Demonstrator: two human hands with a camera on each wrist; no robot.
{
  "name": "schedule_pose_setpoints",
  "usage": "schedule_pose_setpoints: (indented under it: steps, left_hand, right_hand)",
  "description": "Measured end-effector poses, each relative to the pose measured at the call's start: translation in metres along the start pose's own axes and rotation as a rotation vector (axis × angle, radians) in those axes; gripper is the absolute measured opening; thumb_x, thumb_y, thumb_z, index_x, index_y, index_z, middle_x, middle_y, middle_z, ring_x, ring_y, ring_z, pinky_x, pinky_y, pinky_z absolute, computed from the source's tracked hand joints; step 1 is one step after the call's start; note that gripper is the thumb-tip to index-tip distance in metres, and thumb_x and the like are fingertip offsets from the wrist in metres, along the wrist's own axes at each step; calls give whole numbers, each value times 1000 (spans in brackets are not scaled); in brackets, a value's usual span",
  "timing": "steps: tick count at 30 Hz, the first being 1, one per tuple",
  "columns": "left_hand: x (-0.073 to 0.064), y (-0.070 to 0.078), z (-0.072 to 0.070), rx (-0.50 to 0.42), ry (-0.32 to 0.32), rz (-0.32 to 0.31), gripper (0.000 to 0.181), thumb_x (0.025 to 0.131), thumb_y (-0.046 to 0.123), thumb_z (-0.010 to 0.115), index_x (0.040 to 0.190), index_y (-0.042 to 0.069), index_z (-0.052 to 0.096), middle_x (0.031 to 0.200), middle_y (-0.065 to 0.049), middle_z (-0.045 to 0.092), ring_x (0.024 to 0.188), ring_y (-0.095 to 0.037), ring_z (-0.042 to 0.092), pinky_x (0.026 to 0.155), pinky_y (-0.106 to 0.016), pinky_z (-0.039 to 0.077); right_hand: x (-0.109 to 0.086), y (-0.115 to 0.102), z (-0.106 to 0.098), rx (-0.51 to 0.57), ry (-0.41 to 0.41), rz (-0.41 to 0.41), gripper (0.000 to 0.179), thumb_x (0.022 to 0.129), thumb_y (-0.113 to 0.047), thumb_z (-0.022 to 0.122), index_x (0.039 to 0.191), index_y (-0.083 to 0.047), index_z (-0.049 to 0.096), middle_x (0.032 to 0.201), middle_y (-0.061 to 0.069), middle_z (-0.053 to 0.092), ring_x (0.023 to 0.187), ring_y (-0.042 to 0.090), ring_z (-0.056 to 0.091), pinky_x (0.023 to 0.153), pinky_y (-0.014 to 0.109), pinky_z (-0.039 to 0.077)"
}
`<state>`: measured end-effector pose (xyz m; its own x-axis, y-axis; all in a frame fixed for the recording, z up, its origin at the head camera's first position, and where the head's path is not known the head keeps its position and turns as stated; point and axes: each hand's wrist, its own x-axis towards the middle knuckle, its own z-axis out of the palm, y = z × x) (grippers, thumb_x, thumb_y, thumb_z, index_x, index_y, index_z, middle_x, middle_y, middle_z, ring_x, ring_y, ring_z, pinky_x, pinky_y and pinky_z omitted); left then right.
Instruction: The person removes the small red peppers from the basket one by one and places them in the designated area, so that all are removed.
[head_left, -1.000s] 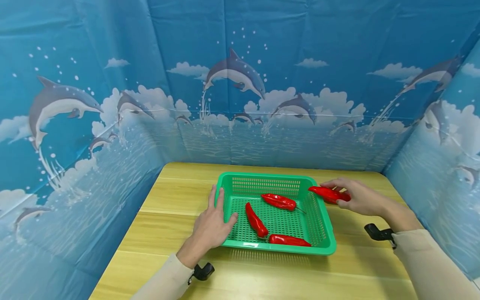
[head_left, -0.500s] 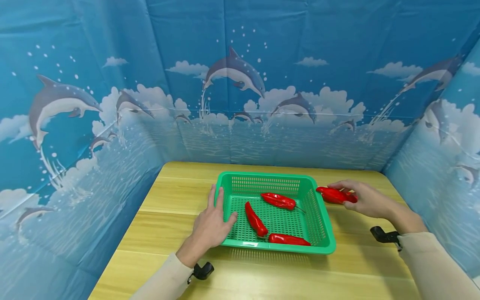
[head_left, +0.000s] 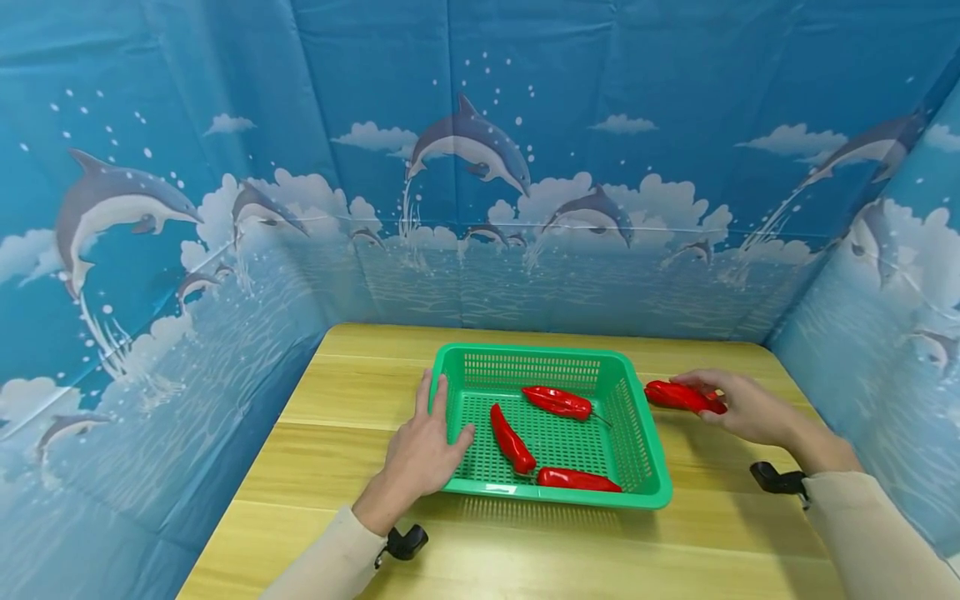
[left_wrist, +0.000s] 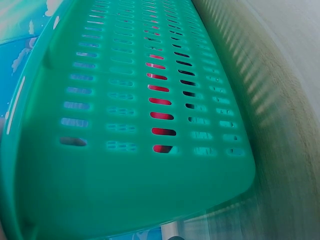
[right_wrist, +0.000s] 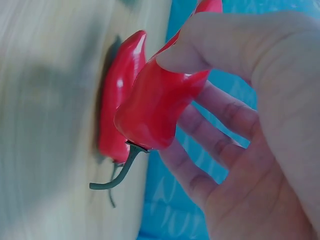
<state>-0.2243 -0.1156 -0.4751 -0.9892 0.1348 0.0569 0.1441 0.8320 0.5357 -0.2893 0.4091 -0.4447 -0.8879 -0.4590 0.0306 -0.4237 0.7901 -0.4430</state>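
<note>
In the head view my right hand is beyond the basket's right side, close over the table. It pinches a red chili pepper with a green stem between thumb and fingers, as the right wrist view shows. Behind it a second red chili pepper lies on the table. My left hand rests on the left rim of a green plastic basket, its fingers fairly straight. Inside lie three red chili peppers: one near the back, one left of centre, one along the front.
The basket stands on a light wooden table. A blue curtain printed with dolphins hangs behind the table and along both sides. Each wrist carries a small black camera mount, the right one low over the table.
My right hand has moved right and slightly toward me with the chili pepper, from the basket's right rim to over the table. The left hand and basket stay in place.
</note>
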Motion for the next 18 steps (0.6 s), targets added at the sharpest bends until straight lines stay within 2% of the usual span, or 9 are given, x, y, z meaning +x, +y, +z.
schedule_pose_setpoints:
  steps: [6, 11, 13, 14, 15, 18]
  left_hand:
    - [1, -1, 0, 13, 0, -3, 96, 116, 48, 65, 189, 10, 15, 199, -11, 0, 46, -18, 47, 43, -33, 40]
    - [2, -4, 3, -11, 12, 19, 97, 116, 49, 65, 188, 9, 15, 200, -9, -2, 46, -19, 49, 42, -35, 41]
    - [1, -5, 4, -26, 23, 34, 97, 116, 49, 65, 188, 8, 15, 200, -8, -3, 45, -18, 48, 42, -36, 42]
    - [3, -12, 9, -30, 47, 66, 98, 117, 54, 62, 189, 9, 14, 200, -9, -3, 45, -16, 46, 42, -35, 40]
    - [3, -12, 9, -36, 54, 75, 98, 117, 55, 61, 189, 9, 14, 200, -9, -3, 45, -16, 46, 41, -36, 40]
    - [2, -12, 9, -41, 62, 80, 97, 117, 56, 60, 189, 9, 15, 200, -9, -2, 45, -16, 45, 41, -36, 40]
  right_hand:
    - [-4, 17, 12, -49, -8, 43, 58, 97, 4, 88, 152, -3, 72, 136, 21, 80, 109, 27, 75, 81, 32, 59]
    - [-7, 32, 21, -50, -5, 42, 61, 94, 5, 90, 152, -6, 74, 139, 24, 77, 111, 31, 74, 83, 36, 61]
    - [-8, 41, 25, -15, 17, -4, 62, 92, 5, 90, 151, -6, 75, 133, 25, 75, 107, 32, 73, 80, 36, 61]
    - [-8, 46, 27, 3, 26, -25, 63, 90, 6, 89, 150, -7, 75, 131, 25, 74, 106, 32, 73, 80, 37, 62]
    - [-8, 55, 31, 37, 46, -78, 62, 92, 6, 88, 150, -9, 76, 127, 22, 74, 104, 29, 71, 79, 33, 60]
    - [-7, 63, 35, 52, 67, -135, 61, 89, 7, 88, 147, -8, 77, 120, 20, 72, 100, 28, 69, 78, 34, 60]
